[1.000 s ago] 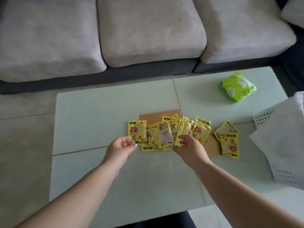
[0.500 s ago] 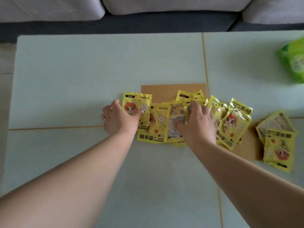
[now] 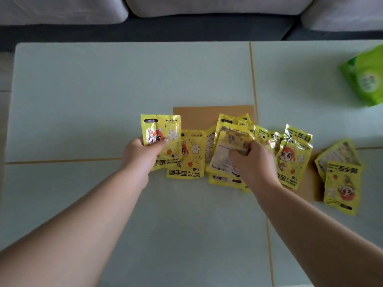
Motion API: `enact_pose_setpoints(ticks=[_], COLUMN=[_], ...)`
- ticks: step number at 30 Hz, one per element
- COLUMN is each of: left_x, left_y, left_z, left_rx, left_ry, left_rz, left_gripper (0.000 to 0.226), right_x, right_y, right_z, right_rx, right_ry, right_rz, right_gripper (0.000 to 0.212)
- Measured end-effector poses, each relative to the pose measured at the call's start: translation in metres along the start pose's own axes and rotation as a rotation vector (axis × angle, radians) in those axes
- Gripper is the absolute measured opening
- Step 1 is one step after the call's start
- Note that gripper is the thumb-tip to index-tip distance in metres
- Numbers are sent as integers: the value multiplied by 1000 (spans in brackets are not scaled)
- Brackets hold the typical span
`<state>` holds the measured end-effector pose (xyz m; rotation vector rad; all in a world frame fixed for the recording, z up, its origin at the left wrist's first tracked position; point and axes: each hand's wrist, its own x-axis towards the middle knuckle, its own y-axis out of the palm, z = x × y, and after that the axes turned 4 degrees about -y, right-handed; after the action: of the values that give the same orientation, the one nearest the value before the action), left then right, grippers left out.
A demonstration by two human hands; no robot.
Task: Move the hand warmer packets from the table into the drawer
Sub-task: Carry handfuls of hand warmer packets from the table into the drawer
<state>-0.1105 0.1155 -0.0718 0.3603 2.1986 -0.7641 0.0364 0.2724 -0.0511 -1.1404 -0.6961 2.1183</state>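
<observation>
Several yellow hand warmer packets lie in a loose row across the middle of the pale green table (image 3: 103,90). My left hand (image 3: 143,156) grips the leftmost packet (image 3: 163,129) by its lower left edge. My right hand (image 3: 252,162) holds a back-side-up packet (image 3: 230,150) lifted off the pile in the middle. One packet (image 3: 189,156) lies flat between the two hands. More packets (image 3: 294,156) sit just right of my right hand, and two others (image 3: 342,179) lie apart at the far right. No drawer is in view.
A brown cardboard sheet (image 3: 199,117) lies under the packets. A green plastic pack (image 3: 366,77) sits at the table's right edge. A grey sofa (image 3: 207,7) runs along the far side of the table. Tiled floor shows at the left.
The view has tilted down and closer to the table. Both hands went from hovering near the packets to closing on them; the right hand has lifted one packet off the pile.
</observation>
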Motion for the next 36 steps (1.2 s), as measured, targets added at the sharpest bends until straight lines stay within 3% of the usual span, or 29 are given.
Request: enact_pose_setpoints(ticks=[4,11,18,24,26,29,33,36], left_x=[-21,-30,-29,-35,-36,-40,-46,-51], left_y=[8,50,53,39,36,34,30,31], left_z=[17,37,37,35,33,33,24,10], left_rx=[-16,199,231,126,84,52,-96,-252], left_ry=[-8,184,204,124,93,109,76,25], left_rz=[120,-219,-175,-194,-175,-81,31,144], left_gripper=[16,22,24,34,39,15,12,8], right_x=[-14,-20,-21,-20,-19,-25,-38,-46], right_y=[3,23,28,27,25,20,12,-2], right_z=[-12,-7,-13,-10,-13,-18,-30,-42], right_rx=[-100,-140,-107,-26,-16,22,209,331], right_ry=[8,-3,-96,-61,-54,-96,-97,-53], right_rz=[0,-57,-90,-124,-80,-23,19,-80], right_gripper=[34,38,31,48,37,17,18,21])
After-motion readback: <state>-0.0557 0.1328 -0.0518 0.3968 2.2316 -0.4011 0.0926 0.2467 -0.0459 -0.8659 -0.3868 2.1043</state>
